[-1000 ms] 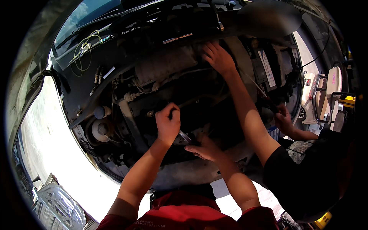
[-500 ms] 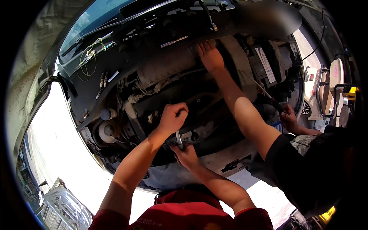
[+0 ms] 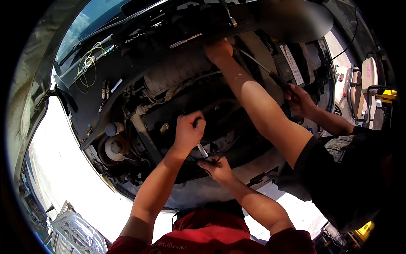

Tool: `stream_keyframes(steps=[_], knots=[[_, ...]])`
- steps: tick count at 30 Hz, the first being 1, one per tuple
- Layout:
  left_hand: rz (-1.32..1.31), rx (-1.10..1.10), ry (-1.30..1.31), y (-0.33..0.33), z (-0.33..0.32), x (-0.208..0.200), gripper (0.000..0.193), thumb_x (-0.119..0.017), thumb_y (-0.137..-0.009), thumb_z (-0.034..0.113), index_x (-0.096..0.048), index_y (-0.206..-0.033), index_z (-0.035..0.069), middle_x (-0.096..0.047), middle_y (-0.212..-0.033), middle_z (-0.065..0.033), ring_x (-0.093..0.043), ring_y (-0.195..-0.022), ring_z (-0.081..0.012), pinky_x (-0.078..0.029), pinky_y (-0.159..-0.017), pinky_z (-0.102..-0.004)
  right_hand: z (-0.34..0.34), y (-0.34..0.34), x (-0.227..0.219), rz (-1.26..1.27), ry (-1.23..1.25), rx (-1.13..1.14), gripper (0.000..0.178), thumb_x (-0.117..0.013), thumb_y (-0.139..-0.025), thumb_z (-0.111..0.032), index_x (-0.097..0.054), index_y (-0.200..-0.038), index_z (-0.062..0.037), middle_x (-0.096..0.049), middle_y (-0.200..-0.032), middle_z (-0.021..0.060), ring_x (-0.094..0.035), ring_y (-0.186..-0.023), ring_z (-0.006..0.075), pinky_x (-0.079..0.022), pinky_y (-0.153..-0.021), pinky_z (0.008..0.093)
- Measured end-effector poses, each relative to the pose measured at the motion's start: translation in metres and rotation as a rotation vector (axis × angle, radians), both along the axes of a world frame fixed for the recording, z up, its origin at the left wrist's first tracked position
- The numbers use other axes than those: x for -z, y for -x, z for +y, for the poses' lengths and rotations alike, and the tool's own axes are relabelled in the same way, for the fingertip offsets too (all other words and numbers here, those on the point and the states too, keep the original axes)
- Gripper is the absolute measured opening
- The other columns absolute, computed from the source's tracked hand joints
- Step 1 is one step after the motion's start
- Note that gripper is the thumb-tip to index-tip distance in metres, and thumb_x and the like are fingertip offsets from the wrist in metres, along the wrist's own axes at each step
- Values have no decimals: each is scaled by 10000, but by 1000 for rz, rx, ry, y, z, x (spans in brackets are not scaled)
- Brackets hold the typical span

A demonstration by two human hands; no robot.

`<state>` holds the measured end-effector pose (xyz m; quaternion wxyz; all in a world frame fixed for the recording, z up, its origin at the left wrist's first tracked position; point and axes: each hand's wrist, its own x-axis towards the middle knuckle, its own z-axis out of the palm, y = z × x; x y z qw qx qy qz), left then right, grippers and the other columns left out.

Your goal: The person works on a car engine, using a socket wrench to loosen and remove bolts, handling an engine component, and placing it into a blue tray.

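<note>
My left hand (image 3: 190,131) is curled into a fist over the engine bay; what its fingers wrap round is hidden. Just below it, a shiny metal tool with a straight shaft (image 3: 202,150) slants down to my right hand (image 3: 216,167). My right fingers are closed on its lower end, near the front of the bay. Its kind cannot be made out. From the right, a co-worker in black reaches a hand (image 3: 218,50) deep behind the engine. That person's other hand (image 3: 298,99) grips the dark handle of a long thin screwdriver-like tool (image 3: 258,62).
A bright metal bar (image 3: 186,40) and a wrench-like tool (image 3: 232,21) lie toward the windshield. Yellow-green wire (image 3: 86,67) and small fittings (image 3: 105,89) rest at the left. A battery (image 3: 289,63) sits at the right. The co-worker's arm crosses the bay.
My right hand has shifted a little right and up with the tool, whose shaft now slants more. The co-worker's screwdriver-like tool has moved up and left, and their reaching hand sits deeper.
</note>
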<state>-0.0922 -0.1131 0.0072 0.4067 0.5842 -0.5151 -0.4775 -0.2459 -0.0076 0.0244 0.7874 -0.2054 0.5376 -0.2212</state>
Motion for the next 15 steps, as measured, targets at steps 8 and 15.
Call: stream_keyframes(steps=[8,15], knots=[[-143,640,-4,-13,-9,-17,148,-546,-805,104,-619,-739,-8,-531,-525,-168,-549,-474,-300,-431,-499,-376,52,-95,23,-90,-38,257,240,-655,-970,-195,-536,-814,-57,-497,-554,-2,-461,-426,106,-360,-411,278],[539,-873,91,44,15,8,182,-423,-864,19,-538,-724,21,-440,-586,12,-429,-426,-72,-333,-423,-242,-131,62,-18,146,-26,-954,289,-721,-889,-267,-608,-779,-25,-565,-603,50,-508,-462,130,-400,-440,282]])
